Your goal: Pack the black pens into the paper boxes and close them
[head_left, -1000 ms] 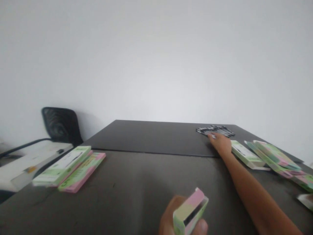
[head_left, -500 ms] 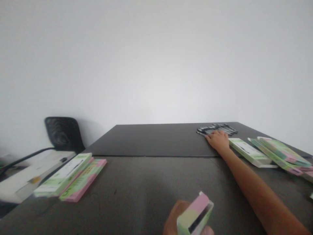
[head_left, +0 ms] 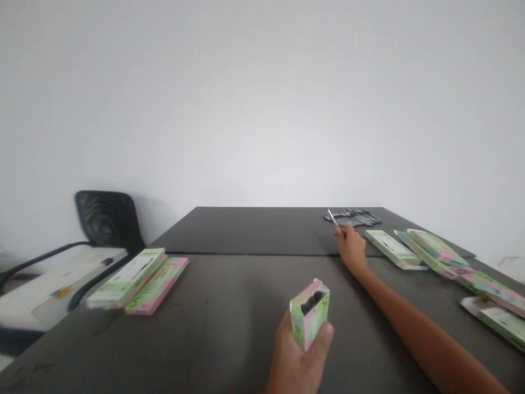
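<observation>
two hands are at work over the dark table (head_left: 246, 295) i'm watching. the left hand (head_left: 301, 364), near and a little right of centre, is closed around a small green-and-pink box (head_left: 309, 317), its open end up and something dark showing inside. the right hand (head_left: 351, 249) is stretched to the far right, its fingers pinched on a slim pen-like stick (head_left: 333, 220) that points up and away. just beyond it lies a heap of similar dark-and-silver sticks (head_left: 361, 217). to the right of that hand, a white-and-green box (head_left: 391, 247) lies flat, with more boxes (head_left: 438, 251) piled beside it. over on the left, a few boxes (head_left: 135, 279) sit together near a black chair (head_left: 109, 219).
</observation>
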`<state>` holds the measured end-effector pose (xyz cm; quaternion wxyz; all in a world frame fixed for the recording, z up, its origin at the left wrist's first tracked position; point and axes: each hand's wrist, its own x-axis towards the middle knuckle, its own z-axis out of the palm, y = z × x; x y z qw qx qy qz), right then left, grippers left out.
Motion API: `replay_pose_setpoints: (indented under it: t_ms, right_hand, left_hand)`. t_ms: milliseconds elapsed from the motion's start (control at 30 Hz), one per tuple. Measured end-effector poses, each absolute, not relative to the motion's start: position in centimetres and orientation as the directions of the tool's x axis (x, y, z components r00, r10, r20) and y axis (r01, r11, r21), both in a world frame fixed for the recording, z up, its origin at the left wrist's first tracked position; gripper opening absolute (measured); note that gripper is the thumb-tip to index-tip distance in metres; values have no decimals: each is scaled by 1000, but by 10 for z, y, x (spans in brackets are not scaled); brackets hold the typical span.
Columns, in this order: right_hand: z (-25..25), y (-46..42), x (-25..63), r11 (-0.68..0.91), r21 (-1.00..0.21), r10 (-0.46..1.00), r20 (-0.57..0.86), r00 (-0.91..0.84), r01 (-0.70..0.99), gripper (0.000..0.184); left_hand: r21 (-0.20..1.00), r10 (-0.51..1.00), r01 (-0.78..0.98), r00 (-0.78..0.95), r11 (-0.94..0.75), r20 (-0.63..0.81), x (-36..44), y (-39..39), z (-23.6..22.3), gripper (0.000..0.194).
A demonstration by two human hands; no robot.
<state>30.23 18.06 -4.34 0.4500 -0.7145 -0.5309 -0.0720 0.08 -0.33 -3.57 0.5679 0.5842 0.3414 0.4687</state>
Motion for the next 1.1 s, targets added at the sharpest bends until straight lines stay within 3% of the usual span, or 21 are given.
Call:
replay_pose_setpoints:
  t_ms: [100, 267, 567, 733, 867, 967, 1033, 1100]
  right_hand:
    - [-42, 147, 266, 103, -680, 683, 579, 445, 726, 60]
    - [-33, 95, 214, 291, -800, 664, 564, 491, 525, 63]
    - [36, 29, 173, 616, -772, 622, 597, 507, 154, 34]
    - [64, 9, 176, 589, -808, 725, 527, 443, -3, 54]
    - [70, 3, 190, 470, -874, 842, 403, 359, -121, 27]
    - [71, 1, 199, 402, -892, 903, 348, 253, -209, 49]
    - [73, 1, 203, 411, -891, 907, 377, 189, -193, 69]
    - [75, 0, 204, 435, -889, 893, 405, 196, -145, 74]
  left_hand:
    - [975, 927, -139, 310, -176, 211, 1, -1, -25, 56]
    - [964, 913, -99, 312, -246, 264, -3, 1, -20, 37]
    - [952, 892, -55, 338, -300, 301, -5, 3, -26, 42]
    - [953, 890, -44, 347, -299, 295, -5, 4, -27, 43]
    - [953, 886, -37, 357, -302, 295, -5, 3, -27, 40]
    - [948, 882, -27, 359, -317, 305, -5, 2, -25, 35]
    - [945, 882, -13, 356, -326, 309, -6, 1, -23, 35]
    - [945, 882, -4, 355, -328, 308, -6, 0, -21, 39]
